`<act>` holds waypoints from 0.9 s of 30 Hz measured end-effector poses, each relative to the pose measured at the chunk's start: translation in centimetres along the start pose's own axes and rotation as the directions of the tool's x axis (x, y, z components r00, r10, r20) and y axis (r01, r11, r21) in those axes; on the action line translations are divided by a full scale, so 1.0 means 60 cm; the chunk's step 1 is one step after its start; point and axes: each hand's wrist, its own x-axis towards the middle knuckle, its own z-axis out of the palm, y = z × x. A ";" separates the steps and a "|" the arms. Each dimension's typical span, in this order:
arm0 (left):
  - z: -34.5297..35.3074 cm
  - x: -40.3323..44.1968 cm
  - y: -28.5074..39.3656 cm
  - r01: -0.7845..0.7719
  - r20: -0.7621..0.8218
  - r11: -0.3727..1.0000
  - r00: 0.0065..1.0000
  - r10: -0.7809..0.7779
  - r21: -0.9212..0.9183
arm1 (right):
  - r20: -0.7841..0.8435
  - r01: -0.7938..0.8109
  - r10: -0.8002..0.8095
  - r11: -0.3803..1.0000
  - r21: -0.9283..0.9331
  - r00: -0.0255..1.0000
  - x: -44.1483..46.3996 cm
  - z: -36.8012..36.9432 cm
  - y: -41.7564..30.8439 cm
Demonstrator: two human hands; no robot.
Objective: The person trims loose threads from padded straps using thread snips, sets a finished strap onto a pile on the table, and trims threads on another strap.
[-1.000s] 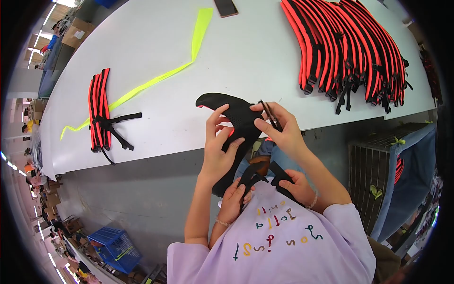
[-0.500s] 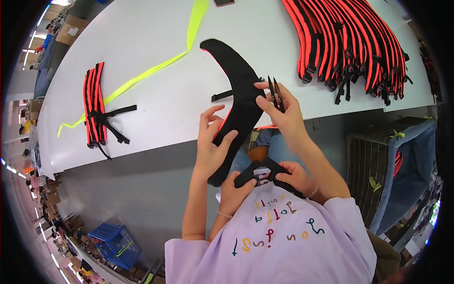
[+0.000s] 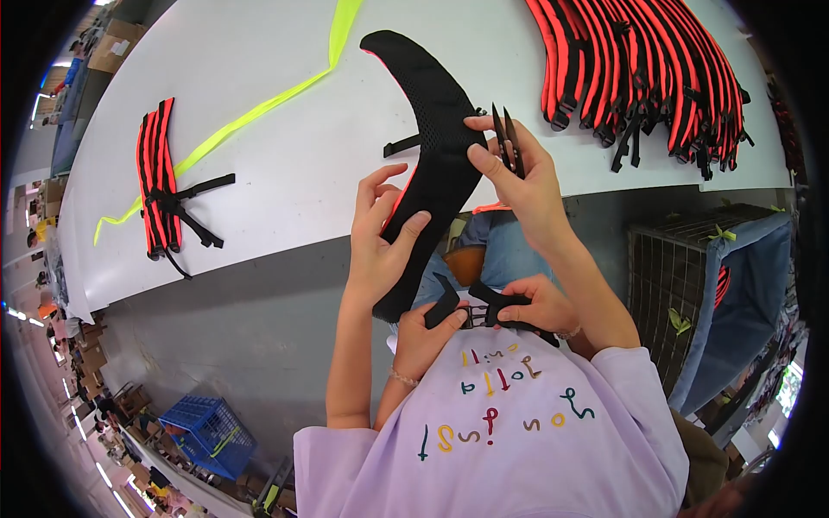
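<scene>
A curved black padded band (image 3: 436, 129) with a mesh face and a reddish edge is held up over the table's front edge. My left hand (image 3: 384, 237) grips its lower part, thumb on the black face. With thumb and fingertips, my right hand (image 3: 522, 168) pinches the band's right edge. Small black thread snips (image 3: 508, 142) also sit in that hand, their points upward. A short black strap (image 3: 401, 146) sticks out to the band's left. Below, another person's hands (image 3: 432, 337) with bracelets hold a black buckle (image 3: 475, 317) and webbing at my waist.
On the white table (image 3: 285, 164) lie a small bundle of red-and-black straps (image 3: 158, 181), a long neon-yellow ribbon (image 3: 259, 110) and a large pile of similar straps (image 3: 635, 78). A wire cage with blue cloth (image 3: 738, 293) stands right; a blue crate (image 3: 211, 436) sits lower left.
The view has shifted slightly, and the band with both my hands appears a little higher. The other person's hands have moved the webbing around the buckle. My grip looks the same.
</scene>
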 end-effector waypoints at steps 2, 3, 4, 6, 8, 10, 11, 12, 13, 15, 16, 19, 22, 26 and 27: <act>0.001 0.001 0.002 0.005 0.000 1.000 1.000 -0.005 -0.010 | -0.001 0.011 -0.011 1.000 -0.002 1.000 0.002 -0.001 0.001; 0.001 0.001 0.001 -0.001 0.002 1.000 1.000 0.001 -0.007 | -0.004 0.016 -0.016 1.000 -0.002 1.000 0.002 -0.001 0.001; 0.001 0.002 -0.001 -0.008 0.007 1.000 1.000 0.008 -0.003 | -0.006 0.011 -0.011 1.000 -0.002 1.000 0.002 -0.002 0.000; 0.002 0.002 -0.004 -0.012 0.012 1.000 1.000 0.012 -0.004 | -0.013 0.003 -0.003 1.000 -0.004 1.000 0.001 -0.003 -0.001; 0.005 0.002 -0.006 -0.008 0.009 1.000 1.000 0.008 -0.012 | -0.011 -0.011 0.011 1.000 -0.002 1.000 0.001 -0.006 0.001; 0.008 0.002 -0.002 0.026 0.013 0.999 1.000 -0.025 -0.039 | -0.006 -0.028 0.028 1.000 0.002 1.000 0.000 -0.009 0.003; 0.009 0.001 0.000 0.043 0.015 0.998 0.999 -0.043 -0.052 | -0.002 -0.037 0.037 0.999 0.006 0.999 -0.001 -0.010 0.001; 0.009 0.001 0.000 0.036 0.018 0.998 0.999 -0.035 -0.043 | 0.003 -0.045 0.045 0.999 0.009 0.999 -0.002 -0.011 0.001; 0.008 0.002 0.001 0.028 0.022 0.999 0.999 -0.027 -0.032 | -0.002 -0.018 0.018 1.000 0.002 1.000 -0.001 -0.011 0.004; 0.008 0.003 0.001 0.022 0.030 0.999 0.999 -0.021 -0.023 | -0.015 0.039 -0.039 0.999 -0.012 0.999 0.003 -0.012 0.011; 0.008 0.004 0.001 0.024 0.035 0.999 0.999 -0.023 -0.026 | -0.015 0.017 -0.017 1.000 0.000 1.000 0.001 -0.013 0.009; 0.013 0.004 0.001 0.050 0.046 0.998 0.998 -0.048 -0.040 | -0.011 -0.035 0.035 0.999 0.025 0.999 -0.003 -0.016 0.004; 0.016 -0.004 0.002 0.093 0.052 0.992 0.995 -0.089 -0.081 | -0.011 -0.021 0.021 1.000 0.007 1.000 -0.006 -0.015 0.009; 0.004 -0.027 -0.006 0.123 0.058 0.984 0.991 -0.117 -0.130 | 0.011 -0.005 0.005 1.000 -0.015 1.000 -0.016 -0.003 0.013; 0.001 -0.034 -0.007 0.147 0.063 0.979 0.988 -0.140 -0.141 | 0.017 0.001 -0.001 1.000 -0.029 1.000 -0.020 0.001 0.014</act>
